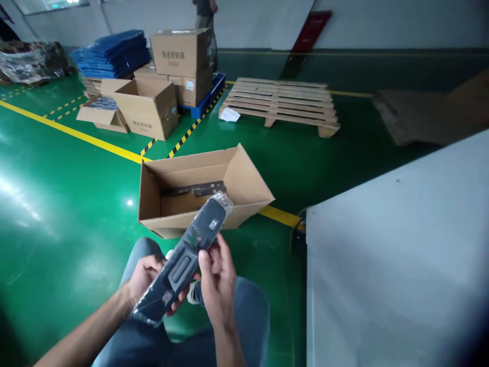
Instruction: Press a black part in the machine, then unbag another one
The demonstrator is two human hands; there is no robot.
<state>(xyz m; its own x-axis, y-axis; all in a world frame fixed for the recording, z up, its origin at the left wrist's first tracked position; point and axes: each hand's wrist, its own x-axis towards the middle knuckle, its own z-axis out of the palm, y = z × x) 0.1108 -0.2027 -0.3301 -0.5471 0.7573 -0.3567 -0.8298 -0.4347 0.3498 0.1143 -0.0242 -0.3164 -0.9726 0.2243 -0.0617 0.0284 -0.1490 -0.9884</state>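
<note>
A long dark plastic panel (181,268) in clear plastic wrap lies tilted across both my hands, above my knees. It has a recessed oblong in its middle and small pale labels near both ends. My left hand (147,278) is wrapped round it from beneath, and the panel hides part of the fingers. At its right edge my right hand (218,272) grips it, thumb on top. Beyond the panel's upper end stands an open cardboard box (187,163) with several dark flat parts (208,188) on its bottom.
A white surface (382,244) rises close on my right. Ahead are a wooden pallet (282,102), another open carton (147,109), stacked cartons (179,53) on a blue pallet and a pile of blue sheets (112,53). A person (206,20) stands behind the cartons.
</note>
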